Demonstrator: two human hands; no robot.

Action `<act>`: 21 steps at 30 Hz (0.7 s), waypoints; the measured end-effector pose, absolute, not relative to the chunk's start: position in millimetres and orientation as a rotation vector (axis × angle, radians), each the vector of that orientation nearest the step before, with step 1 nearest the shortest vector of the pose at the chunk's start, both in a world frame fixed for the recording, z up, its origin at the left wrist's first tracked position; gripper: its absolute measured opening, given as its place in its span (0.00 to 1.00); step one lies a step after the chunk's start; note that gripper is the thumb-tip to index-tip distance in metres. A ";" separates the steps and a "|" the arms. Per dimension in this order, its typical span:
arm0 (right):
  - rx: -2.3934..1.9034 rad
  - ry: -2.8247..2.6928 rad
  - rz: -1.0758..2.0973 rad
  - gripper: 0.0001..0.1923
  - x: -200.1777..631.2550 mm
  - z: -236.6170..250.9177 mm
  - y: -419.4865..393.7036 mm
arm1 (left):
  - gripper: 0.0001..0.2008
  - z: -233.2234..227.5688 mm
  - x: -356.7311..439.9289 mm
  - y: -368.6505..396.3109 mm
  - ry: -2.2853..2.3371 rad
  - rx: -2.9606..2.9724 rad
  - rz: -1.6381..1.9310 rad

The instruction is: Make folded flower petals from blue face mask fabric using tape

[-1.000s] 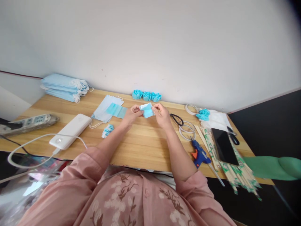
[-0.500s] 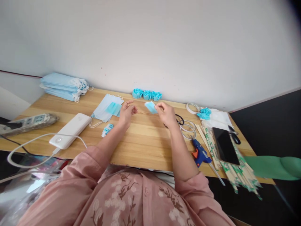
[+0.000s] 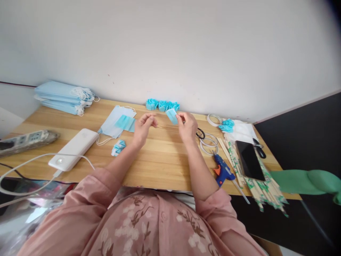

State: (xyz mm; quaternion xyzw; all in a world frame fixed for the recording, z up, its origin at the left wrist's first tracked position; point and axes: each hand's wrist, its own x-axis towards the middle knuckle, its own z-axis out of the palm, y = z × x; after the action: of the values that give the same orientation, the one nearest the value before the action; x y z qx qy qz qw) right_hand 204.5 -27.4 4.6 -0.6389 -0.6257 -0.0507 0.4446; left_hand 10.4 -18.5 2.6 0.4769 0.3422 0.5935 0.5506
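Right hand (image 3: 188, 128): thumb and forefinger clamped on one edge of a small, light-blue, rectangular fabric-like piece (image 3: 171, 116), held above the pale wooden tabletop (image 3: 162, 163). In view it meets the row of three bright-blue folded flowers (image 3: 162, 106); actual contact cannot be confirmed. Left hand (image 3: 142, 129): fingers half-curled, loosely apart, just beside a translucent turquoise strip (image 3: 125, 122) overlying a flat, pale-blue face mask (image 3: 109, 123). Outward, right side: white tape rings (image 3: 209, 150) and a blue glue gun (image 3: 224, 170).

No lettering I can read here. Marks on the wrappers (image 3: 262, 192) and power bank (image 3: 73, 146) are too small.
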 end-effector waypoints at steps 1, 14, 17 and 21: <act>-1.569 -1.562 -0.121 0.13 202.0 4.3 -28.2 | 0.12 2.7 12.0 -20.9 0.787 1.164 1.337; -1.364 -1.818 -0.024 0.12 171.6 -2.8 -36.5 | 0.18 -3.8 17.1 -21.1 0.787 1.106 1.093; -1.353 -1.851 -0.072 0.13 170.2 -6.4 -36.0 | 0.18 -4.2 16.2 -20.9 0.756 1.089 1.094; -1.316 -1.909 -0.037 0.14 166.3 -7.8 -36.8 | 0.16 -6.8 14.5 -18.9 0.796 0.989 1.131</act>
State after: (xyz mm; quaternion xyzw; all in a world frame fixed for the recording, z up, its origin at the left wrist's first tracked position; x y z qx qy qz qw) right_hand 166.3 -36.8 -7.8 -0.5202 -0.7546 -0.0147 0.3997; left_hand 14.5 -18.9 -6.8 0.4369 0.3518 0.4996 0.6601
